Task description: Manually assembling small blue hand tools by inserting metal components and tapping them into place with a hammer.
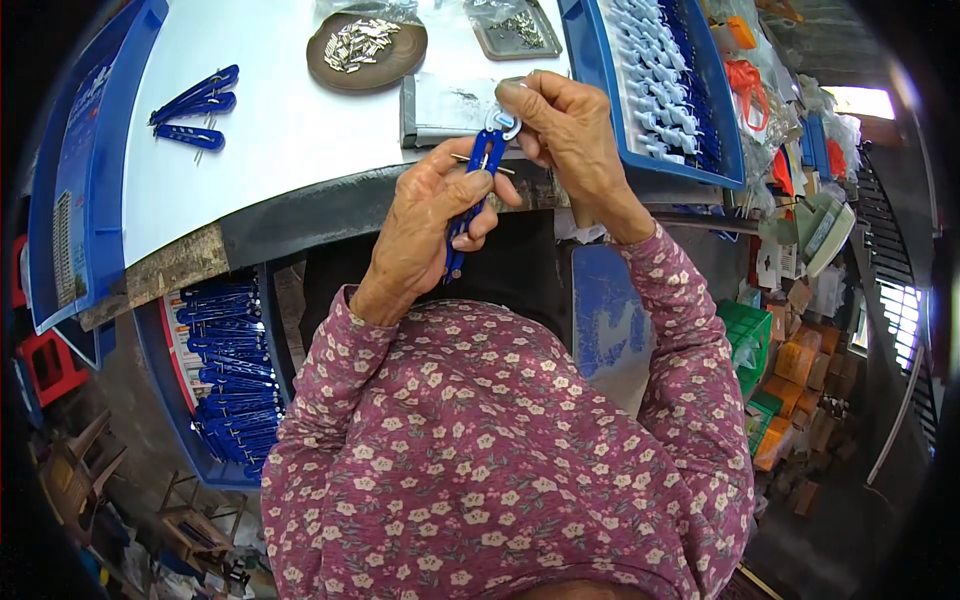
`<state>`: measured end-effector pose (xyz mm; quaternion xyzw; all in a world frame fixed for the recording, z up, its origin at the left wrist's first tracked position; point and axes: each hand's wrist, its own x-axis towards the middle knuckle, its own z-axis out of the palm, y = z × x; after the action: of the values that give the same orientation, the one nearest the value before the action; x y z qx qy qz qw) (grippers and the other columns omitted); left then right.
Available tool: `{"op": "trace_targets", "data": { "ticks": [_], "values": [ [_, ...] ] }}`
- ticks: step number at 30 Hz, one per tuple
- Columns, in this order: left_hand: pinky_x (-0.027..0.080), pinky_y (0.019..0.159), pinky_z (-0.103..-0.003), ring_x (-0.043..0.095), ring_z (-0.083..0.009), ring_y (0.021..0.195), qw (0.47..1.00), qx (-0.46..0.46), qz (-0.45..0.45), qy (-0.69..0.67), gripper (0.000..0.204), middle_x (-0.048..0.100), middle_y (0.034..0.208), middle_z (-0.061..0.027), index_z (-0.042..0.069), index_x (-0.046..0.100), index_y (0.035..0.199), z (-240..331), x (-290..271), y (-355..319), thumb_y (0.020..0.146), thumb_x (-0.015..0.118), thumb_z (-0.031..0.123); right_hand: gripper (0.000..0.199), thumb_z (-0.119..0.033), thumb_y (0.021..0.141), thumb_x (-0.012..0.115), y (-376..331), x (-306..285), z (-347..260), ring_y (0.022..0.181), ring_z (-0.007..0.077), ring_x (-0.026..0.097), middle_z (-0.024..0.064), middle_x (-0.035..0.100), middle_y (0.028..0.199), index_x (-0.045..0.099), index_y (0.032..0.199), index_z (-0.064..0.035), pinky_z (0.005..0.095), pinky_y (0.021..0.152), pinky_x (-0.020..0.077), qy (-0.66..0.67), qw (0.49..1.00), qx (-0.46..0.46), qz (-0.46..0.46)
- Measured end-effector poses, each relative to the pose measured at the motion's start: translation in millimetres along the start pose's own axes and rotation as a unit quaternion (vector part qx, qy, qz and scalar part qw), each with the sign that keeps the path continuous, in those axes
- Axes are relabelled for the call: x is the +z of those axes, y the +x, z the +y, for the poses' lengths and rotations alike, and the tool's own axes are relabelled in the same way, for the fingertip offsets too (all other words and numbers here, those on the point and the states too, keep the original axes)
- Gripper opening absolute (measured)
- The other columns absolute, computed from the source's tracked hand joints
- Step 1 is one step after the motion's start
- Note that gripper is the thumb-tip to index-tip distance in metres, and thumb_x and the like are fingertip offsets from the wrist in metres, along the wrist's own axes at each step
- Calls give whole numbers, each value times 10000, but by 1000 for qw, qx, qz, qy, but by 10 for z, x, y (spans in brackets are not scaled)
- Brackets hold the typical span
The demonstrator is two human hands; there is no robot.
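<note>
My left hand (415, 215) is closed around a long blue plastic handle piece (487, 150), held tilted above the front edge of the table. A thin metal rod sticks out crosswise near the fingers. At the upper end of the handle is a white rounded part (503, 121) with a small blue middle. My right hand (572, 130) pinches this part between thumb and fingers; the fingertips hide some of it. Just behind the hands lies a grey-white flat block (445, 105) with dark smudges. Several similar blue handle pieces (200, 105) rest on the table to the left.
A brown round dish (322, 72) of small metal parts and a grey tray (490, 48) stand at the back. A blue bin (735, 165) at the right holds rows of white parts. Below left, another blue bin (160, 370) holds many blue pieces. A blue tray (105, 215) borders the left.
</note>
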<state>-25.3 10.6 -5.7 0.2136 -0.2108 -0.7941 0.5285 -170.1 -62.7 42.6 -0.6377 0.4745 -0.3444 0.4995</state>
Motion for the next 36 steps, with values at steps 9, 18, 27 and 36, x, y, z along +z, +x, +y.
{"op": "trace_targets", "data": {
  "ticks": [9, 18, 27, 36],
  "values": [
    [331, 404, -143, 472, -56, 534, 1000, -10, -13, -3, 300, 589, 800, -119, -14, 455, 1114, -3, -9, -11, 868, 534, 139, 263, -286, 831, 616, -39, 19, 31, 397, 3, 383, -42, 457, 494, 579, 767, -33, 147, 343, 254, 12, 1000, -11, -11],
    [335, 400, -132, 478, -46, 530, 999, 10, -7, 32, 295, 597, 783, -108, -19, 470, 1106, -29, 15, -29, 864, 539, 135, 240, -255, 843, 603, -93, 30, 37, 404, 5, 381, -43, 456, 499, 578, 761, -32, 154, 351, 252, 9, 999, -36, 4],
    [330, 398, -132, 471, -44, 525, 999, 18, -14, 29, 277, 596, 780, -110, -18, 478, 1100, -10, 6, -20, 862, 532, 113, 225, -241, 842, 603, -91, 42, 22, 409, 6, 389, -39, 461, 499, 589, 779, -26, 150, 355, 265, -1, 999, -40, 12],
    [327, 401, -128, 468, -45, 524, 999, 30, -20, 40, 264, 592, 786, -106, -19, 481, 1096, 48, -40, -5, 867, 522, 108, 266, -272, 850, 587, -7, 28, -61, 432, 27, 457, -8, 503, 534, 587, 785, -15, 149, 372, 332, -36, 998, -36, -20]
  ]
}}
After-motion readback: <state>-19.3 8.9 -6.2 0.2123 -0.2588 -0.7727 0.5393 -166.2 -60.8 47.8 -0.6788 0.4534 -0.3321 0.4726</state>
